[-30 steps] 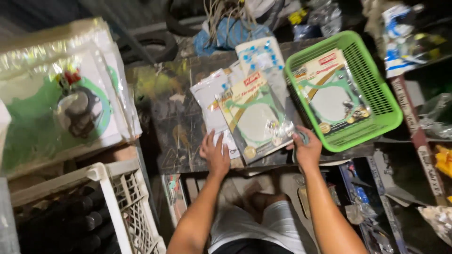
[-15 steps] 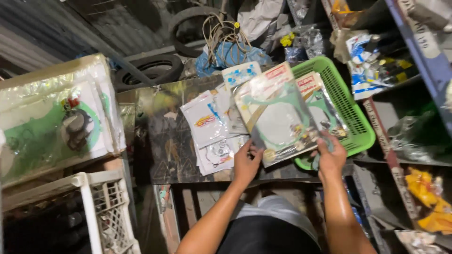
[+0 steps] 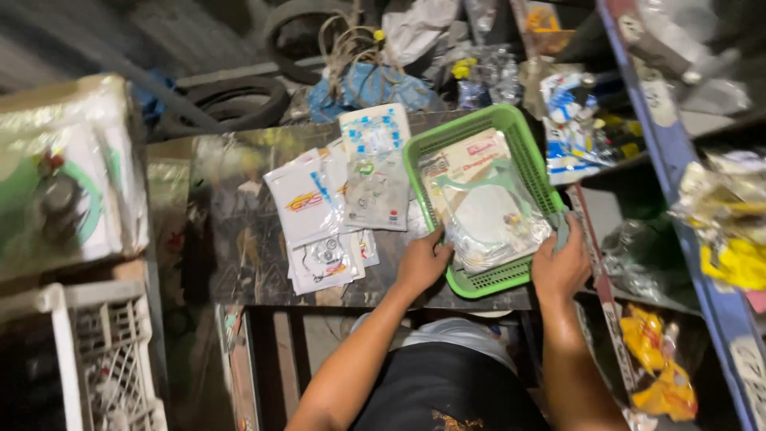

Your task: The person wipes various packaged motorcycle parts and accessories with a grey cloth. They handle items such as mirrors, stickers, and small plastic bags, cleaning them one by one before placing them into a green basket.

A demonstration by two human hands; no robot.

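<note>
both grips (image 3: 423, 262) (image 3: 561, 267) w/ packet (image 3: 487, 215), now in basket (image 3: 511, 275)

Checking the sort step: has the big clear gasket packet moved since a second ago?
Yes. The clear gasket packet has gone rightward off the dark table into the green basket, on other packets, with the left hand and right hand at its near edge.

packets (image 3: 487, 211) in basket (image 3: 523, 152), pouches (image 3: 323, 215) left

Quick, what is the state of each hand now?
Left hand: fingers curled on the near edge of the clear gasket packet in the green basket.
Right hand: gripping the basket's right rim.
</note>
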